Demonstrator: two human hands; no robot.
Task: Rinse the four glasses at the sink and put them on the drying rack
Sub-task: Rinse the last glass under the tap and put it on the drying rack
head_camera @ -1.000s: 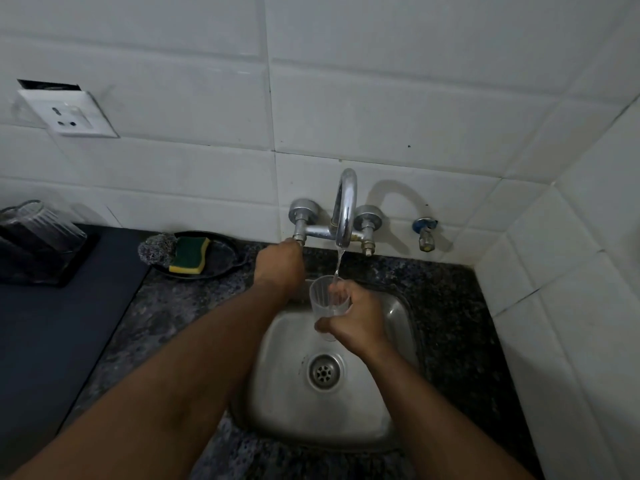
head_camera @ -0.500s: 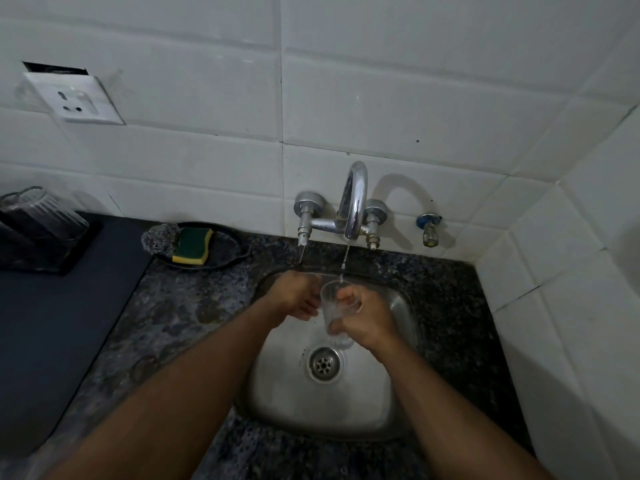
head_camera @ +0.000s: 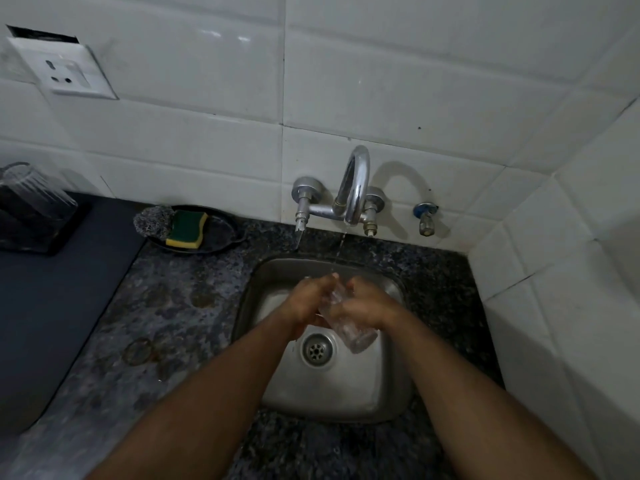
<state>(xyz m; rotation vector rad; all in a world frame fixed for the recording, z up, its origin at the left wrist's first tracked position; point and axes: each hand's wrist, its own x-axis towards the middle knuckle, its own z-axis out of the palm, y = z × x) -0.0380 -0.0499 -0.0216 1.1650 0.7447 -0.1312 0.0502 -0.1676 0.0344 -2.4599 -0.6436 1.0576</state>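
A clear glass [head_camera: 349,329] is tilted over the steel sink [head_camera: 346,393], its base pointing toward me and its mouth up under a thin stream from the chrome tap [head_camera: 355,181]. My right hand [head_camera: 367,303] grips the glass from the right. My left hand [head_camera: 308,299] holds it from the left, fingers at the rim. Another clear glass [head_camera: 31,195] stands upside down on the dark drying rack [head_camera: 52,237] at the far left.
A black dish [head_camera: 221,233] with a green-yellow sponge [head_camera: 187,228] and a steel scourer [head_camera: 152,220] sits left of the tap. A small blue-handled valve [head_camera: 426,218] juts from the tiled wall. A dark mat [head_camera: 52,306] covers the left counter. A wall socket [head_camera: 65,72] is upper left.
My left hand left the tap handle and came down onto the glass. The glass has dropped lower in the sink and tilted, base toward me. Water keeps running.
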